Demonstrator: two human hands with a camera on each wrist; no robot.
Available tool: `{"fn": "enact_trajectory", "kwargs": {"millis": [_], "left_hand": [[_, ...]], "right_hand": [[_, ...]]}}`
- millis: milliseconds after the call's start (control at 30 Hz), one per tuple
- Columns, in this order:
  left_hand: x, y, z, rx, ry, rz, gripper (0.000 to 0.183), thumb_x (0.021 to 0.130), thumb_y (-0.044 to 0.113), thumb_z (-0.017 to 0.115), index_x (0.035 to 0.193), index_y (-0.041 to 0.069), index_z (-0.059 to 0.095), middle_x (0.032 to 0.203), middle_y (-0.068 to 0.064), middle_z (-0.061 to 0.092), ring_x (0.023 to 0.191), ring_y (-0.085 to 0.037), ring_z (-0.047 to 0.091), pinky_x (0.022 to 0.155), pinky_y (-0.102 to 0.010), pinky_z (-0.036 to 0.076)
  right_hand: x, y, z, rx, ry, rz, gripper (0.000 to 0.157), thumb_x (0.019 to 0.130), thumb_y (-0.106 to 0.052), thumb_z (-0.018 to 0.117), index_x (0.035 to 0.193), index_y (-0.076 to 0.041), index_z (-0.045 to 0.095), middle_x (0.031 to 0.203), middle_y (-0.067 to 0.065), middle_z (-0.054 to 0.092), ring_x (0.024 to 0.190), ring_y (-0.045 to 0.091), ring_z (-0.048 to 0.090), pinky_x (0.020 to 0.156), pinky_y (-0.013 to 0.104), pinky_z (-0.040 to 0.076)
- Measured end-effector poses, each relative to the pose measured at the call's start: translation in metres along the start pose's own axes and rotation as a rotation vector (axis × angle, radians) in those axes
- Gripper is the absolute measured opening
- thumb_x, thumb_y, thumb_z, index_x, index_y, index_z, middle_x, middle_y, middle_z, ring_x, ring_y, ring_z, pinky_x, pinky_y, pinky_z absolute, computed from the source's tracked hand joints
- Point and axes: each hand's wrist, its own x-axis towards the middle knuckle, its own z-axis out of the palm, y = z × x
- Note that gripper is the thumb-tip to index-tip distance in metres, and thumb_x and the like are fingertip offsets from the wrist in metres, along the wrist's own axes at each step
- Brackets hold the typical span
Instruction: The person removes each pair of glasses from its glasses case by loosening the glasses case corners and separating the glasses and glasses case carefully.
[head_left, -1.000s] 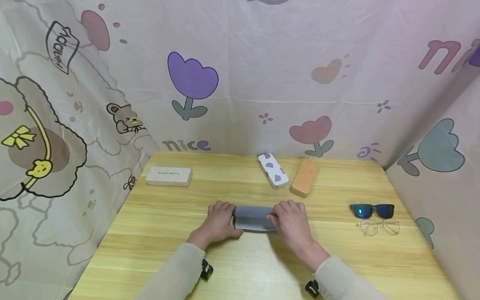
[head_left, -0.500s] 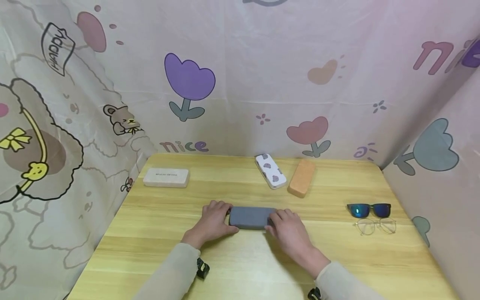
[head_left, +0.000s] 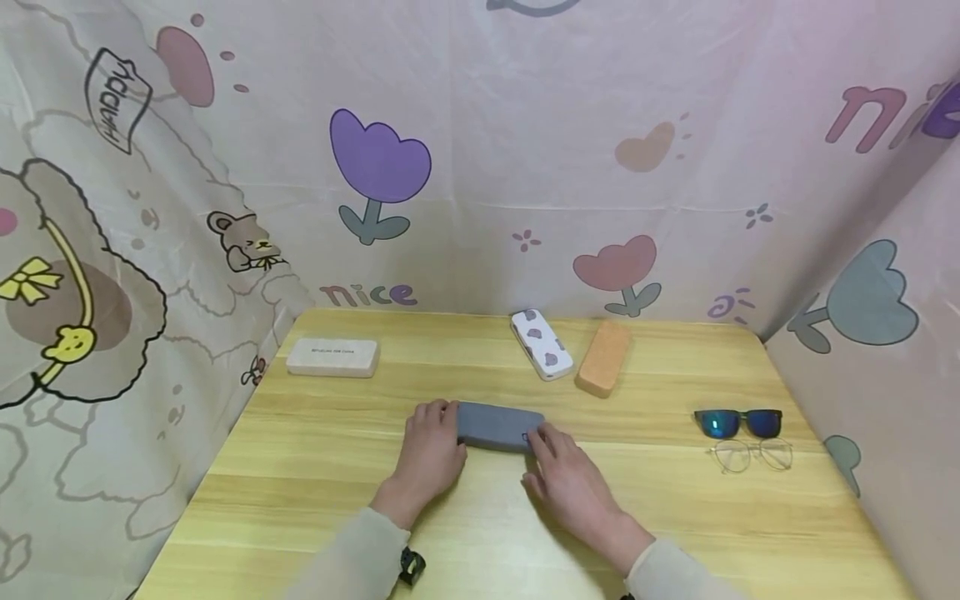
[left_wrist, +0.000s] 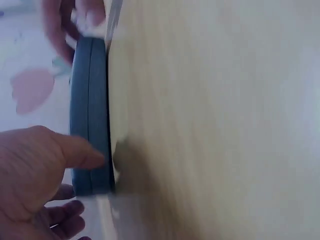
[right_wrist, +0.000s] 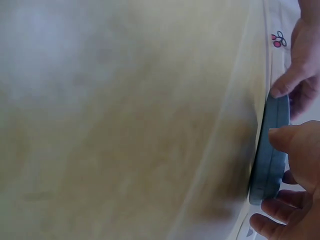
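A closed grey-blue glasses case (head_left: 495, 426) lies on the wooden table in front of me, its right end turned slightly toward me. My left hand (head_left: 431, 450) grips the left end. In the left wrist view the left thumb (left_wrist: 82, 152) presses the near long side, across the seam, and the other fingers reach behind. At the right end, my right hand (head_left: 573, 483) touches the case with its fingertips. Its thumb stands apart from the near side in the head view. The right wrist view shows the seam of the case (right_wrist: 270, 160) fully closed.
A cream case (head_left: 333, 357) lies at the back left. Behind the grey-blue case are a white patterned case (head_left: 542, 343) and an orange case (head_left: 604, 358). Sunglasses (head_left: 738, 422) and thin-framed glasses (head_left: 752, 455) lie at the right. Printed curtains (head_left: 480, 150) border the table.
The grey-blue case was open a second ago, then its lid came down. Since then it has turned slightly, right end nearer me, and the right thumb has come away from it.
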Motion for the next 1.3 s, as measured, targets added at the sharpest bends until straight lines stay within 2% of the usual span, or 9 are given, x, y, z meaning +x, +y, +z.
{"fn": "enact_trajectory", "kwargs": {"millis": [100,167,267,333,500,733,933,1100,1300], "left_hand": [[-0.006,0.013,0.006,0.075,0.100,0.097,0.050,0.087,0.010,0.076,0.133,-0.007,0.064,0.130,-0.026,0.063,0.120,-0.045,0.059,0.099,-0.057,0.053],[-0.010,0.022,0.008,0.105,0.128,0.154,0.046,0.088,0.009,0.074,0.131,-0.005,0.066,0.129,-0.025,0.064,0.119,-0.044,0.061,0.099,-0.056,0.054],[-0.013,0.034,0.010,0.149,0.117,0.221,0.043,0.089,0.012,0.072,0.130,-0.002,0.068,0.130,-0.022,0.066,0.122,-0.040,0.062,0.104,-0.055,0.052],[-0.015,0.040,0.009,0.160,0.073,0.237,0.045,0.091,0.016,0.072,0.133,0.002,0.067,0.135,-0.020,0.065,0.126,-0.039,0.060,0.108,-0.057,0.049],[-0.015,0.048,0.008,0.151,-0.034,0.211,0.049,0.098,0.029,0.072,0.142,0.009,0.063,0.148,-0.016,0.059,0.139,-0.040,0.052,0.113,-0.067,0.041],[-0.014,0.046,0.006,0.187,-0.107,0.197,0.058,0.102,0.039,0.067,0.151,0.011,0.056,0.157,-0.016,0.053,0.148,-0.047,0.043,0.114,-0.071,0.037],[-0.011,0.042,0.004,0.215,-0.147,0.178,0.061,0.105,0.041,0.061,0.156,0.009,0.050,0.163,-0.018,0.046,0.151,-0.048,0.038,0.116,-0.071,0.034],[-0.007,0.037,0.004,0.241,-0.167,0.166,0.061,0.107,0.042,0.057,0.158,0.009,0.048,0.164,-0.018,0.043,0.152,-0.049,0.036,0.117,-0.071,0.033],[-0.001,0.025,0.003,0.207,-0.190,0.136,0.062,0.109,0.039,0.055,0.160,0.007,0.044,0.166,-0.019,0.040,0.154,-0.050,0.031,0.119,-0.072,0.029]], "right_hand": [[-0.001,-0.002,0.002,-0.010,0.013,-0.004,0.070,0.091,-0.034,0.082,0.145,0.005,0.057,0.145,0.028,0.057,0.128,0.041,0.062,0.104,0.051,0.055],[-0.002,-0.004,0.003,-0.020,0.033,-0.020,0.071,0.091,-0.033,0.082,0.144,0.006,0.057,0.144,0.028,0.057,0.128,0.041,0.062,0.105,0.050,0.054],[-0.001,-0.005,0.005,-0.036,0.059,-0.045,0.070,0.090,-0.031,0.082,0.142,0.008,0.058,0.142,0.028,0.059,0.127,0.040,0.062,0.107,0.049,0.053],[0.001,-0.006,0.006,-0.046,0.074,-0.063,0.069,0.089,-0.030,0.082,0.141,0.009,0.058,0.141,0.028,0.059,0.127,0.039,0.062,0.107,0.048,0.053],[0.006,-0.012,0.009,-0.055,0.088,-0.075,0.068,0.088,-0.026,0.082,0.141,0.009,0.058,0.141,0.027,0.061,0.126,0.038,0.063,0.105,0.047,0.054],[0.013,-0.017,0.013,-0.048,0.087,-0.072,0.065,0.088,-0.021,0.080,0.141,0.009,0.058,0.142,0.027,0.060,0.127,0.038,0.063,0.104,0.046,0.055],[0.021,-0.014,0.018,-0.031,0.107,-0.090,0.065,0.087,-0.018,0.080,0.141,0.010,0.058,0.144,0.028,0.059,0.128,0.040,0.063,0.105,0.048,0.054],[0.027,-0.012,0.019,-0.019,0.071,-0.091,0.066,0.088,-0.019,0.079,0.143,0.010,0.056,0.147,0.028,0.057,0.130,0.041,0.062,0.106,0.049,0.054],[0.029,-0.011,0.018,-0.003,0.032,-0.071,0.064,0.090,-0.019,0.078,0.144,0.008,0.056,0.147,0.027,0.057,0.133,0.040,0.060,0.109,0.049,0.052]]}}
